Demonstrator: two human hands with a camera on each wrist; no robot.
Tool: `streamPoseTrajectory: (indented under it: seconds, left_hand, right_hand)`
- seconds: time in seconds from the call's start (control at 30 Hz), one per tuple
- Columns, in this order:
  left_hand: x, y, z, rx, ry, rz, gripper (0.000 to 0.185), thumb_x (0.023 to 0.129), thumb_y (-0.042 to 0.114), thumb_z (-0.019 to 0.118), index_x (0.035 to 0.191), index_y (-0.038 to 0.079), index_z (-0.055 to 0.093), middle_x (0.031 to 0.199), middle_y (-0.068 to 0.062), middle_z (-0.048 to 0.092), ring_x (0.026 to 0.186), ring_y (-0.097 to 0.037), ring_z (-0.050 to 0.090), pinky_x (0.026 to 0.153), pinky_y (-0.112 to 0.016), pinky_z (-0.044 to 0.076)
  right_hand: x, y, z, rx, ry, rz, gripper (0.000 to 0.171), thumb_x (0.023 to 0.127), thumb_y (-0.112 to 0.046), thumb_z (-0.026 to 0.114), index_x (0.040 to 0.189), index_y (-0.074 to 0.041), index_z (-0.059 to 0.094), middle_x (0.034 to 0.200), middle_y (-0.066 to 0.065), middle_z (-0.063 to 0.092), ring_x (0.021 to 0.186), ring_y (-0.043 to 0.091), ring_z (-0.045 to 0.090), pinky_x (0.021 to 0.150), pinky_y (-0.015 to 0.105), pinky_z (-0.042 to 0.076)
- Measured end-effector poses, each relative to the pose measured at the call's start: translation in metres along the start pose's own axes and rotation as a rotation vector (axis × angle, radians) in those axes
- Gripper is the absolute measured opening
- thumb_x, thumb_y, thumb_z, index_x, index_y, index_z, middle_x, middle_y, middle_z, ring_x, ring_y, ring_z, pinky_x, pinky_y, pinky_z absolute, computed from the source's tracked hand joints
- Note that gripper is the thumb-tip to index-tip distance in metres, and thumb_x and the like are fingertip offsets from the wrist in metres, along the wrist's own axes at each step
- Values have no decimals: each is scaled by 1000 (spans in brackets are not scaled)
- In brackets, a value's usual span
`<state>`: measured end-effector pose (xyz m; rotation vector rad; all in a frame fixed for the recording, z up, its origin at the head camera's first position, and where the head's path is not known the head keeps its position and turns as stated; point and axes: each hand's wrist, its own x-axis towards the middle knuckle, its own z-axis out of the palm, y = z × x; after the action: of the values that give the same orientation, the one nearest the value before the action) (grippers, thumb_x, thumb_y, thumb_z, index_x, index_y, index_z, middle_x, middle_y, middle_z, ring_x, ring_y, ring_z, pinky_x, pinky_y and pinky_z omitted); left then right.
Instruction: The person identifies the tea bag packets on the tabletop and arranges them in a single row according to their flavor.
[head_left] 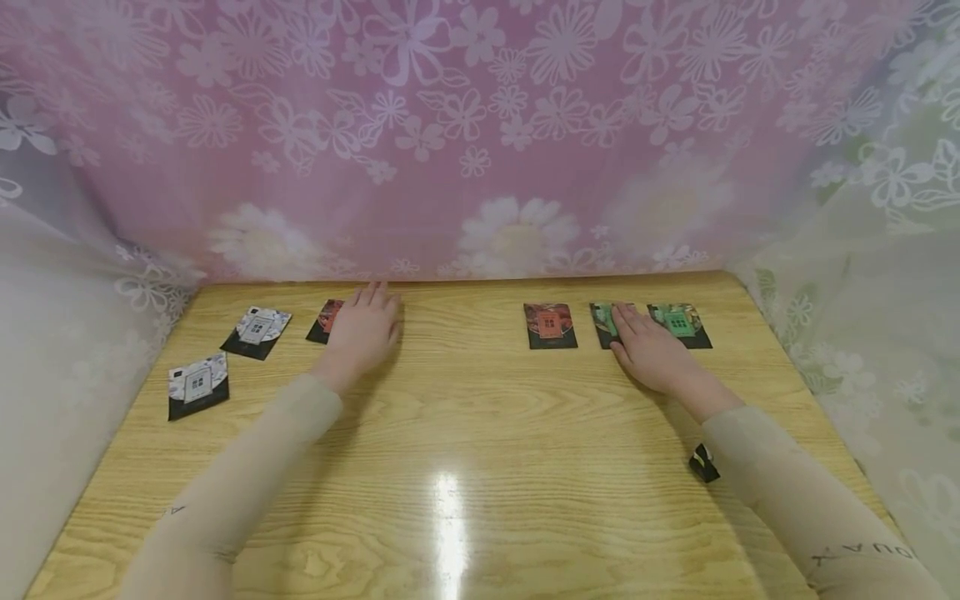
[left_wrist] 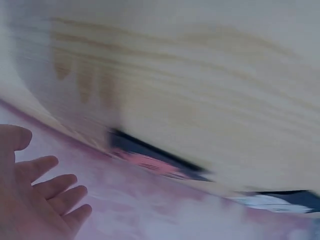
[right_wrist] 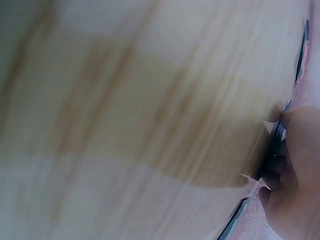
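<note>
Spread over the whole background: a pink cloth (head_left: 480, 125) with white flowers, and on both sides a paler cloth (head_left: 67, 333), also flowered. Placed in front: a wooden table (head_left: 465, 400) of yellowish colour, with one bright reflection in its nearer part. Stretched across it from the near side: a left sleeve (head_left: 240, 475) and a right sleeve (head_left: 795, 483), both beige, with dark lettering (only partly readable).

Beyond the left cuff: the left hand (head_left: 362, 333), fingers extended and a little parted, thumb away from them, gripping nothing. Beyond the right cuff: the right hand (head_left: 651, 348), fingers rather straight, laid over a packet and not closed around it.

Near the far edge of the table, from left to right: a white-and-black packet (head_left: 258, 332), tilted; a red-and-black packet (head_left: 322, 322), partly covered from above by the left hand (cannot tell about real contact); well apart from this, a second red packet (head_left: 551, 326); then a green packet (head_left: 603, 323), beneath the right fingers; and just beside, another green packet (head_left: 681, 325), partly hidden by the same hand. Nearer, at the left: one more white packet (head_left: 198, 387), turned slightly. Smallest in view, next to the right sleeve: the visible part of a black item (head_left: 703, 465).
</note>
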<state>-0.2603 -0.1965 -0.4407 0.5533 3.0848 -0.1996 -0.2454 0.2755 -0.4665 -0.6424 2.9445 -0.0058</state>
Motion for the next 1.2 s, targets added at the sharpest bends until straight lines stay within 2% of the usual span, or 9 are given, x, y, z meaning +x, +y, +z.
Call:
streamPoseTrajectory:
  seconds: [0.2, 0.47, 0.63, 0.87, 1.03, 1.2]
  left_hand:
    - [-16, -35, 15, -12, 4, -15, 56, 113, 28, 50, 161, 0, 42, 167, -27, 39, 158, -45, 35, 134, -58, 27]
    - [-29, -61, 27, -31, -28, -28, 58, 113, 25, 51, 163, -1, 38, 167, -28, 38, 158, -46, 33, 134, -60, 26]
    - [-34, -66, 27, -38, -39, -23, 60, 112, 26, 51, 163, -2, 37, 169, -28, 34, 160, -46, 29, 134, -60, 24]
    - [-35, -71, 32, -55, -64, 21, 61, 114, 25, 45, 166, -4, 28, 173, -26, 26, 163, -43, 22, 136, -58, 18]
    - [-33, -73, 36, -93, -69, 74, 61, 115, 22, 42, 167, -6, 23, 174, -27, 22, 164, -43, 19, 136, -56, 19]
    - [-31, -71, 36, -128, -86, 96, 61, 115, 21, 40, 167, -6, 21, 175, -27, 20, 164, -44, 18, 136, -56, 20]
  right_hand:
    - [0, 0, 2, -4, 7, -2, 66, 115, -25, 42, 164, 14, 20, 171, 35, 21, 160, 51, 22, 132, 64, 22]
    - [-1, 0, 0, -10, 4, 1, 66, 116, -26, 42, 164, 13, 20, 171, 35, 21, 160, 50, 23, 132, 64, 23]
    - [-1, -1, 0, -9, -2, 6, 66, 116, -27, 42, 165, 12, 19, 172, 34, 20, 160, 50, 22, 133, 63, 22]
    - [-1, -2, -1, -10, 1, 1, 66, 116, -27, 42, 164, 13, 20, 171, 34, 21, 160, 50, 23, 133, 63, 23]
    - [-1, -2, -1, -7, 1, 4, 66, 116, -26, 42, 164, 12, 20, 172, 34, 21, 161, 49, 22, 133, 63, 22]
    - [-1, -2, -2, -7, 1, 4, 66, 116, -26, 43, 164, 13, 20, 171, 34, 21, 160, 50, 23, 133, 63, 23]
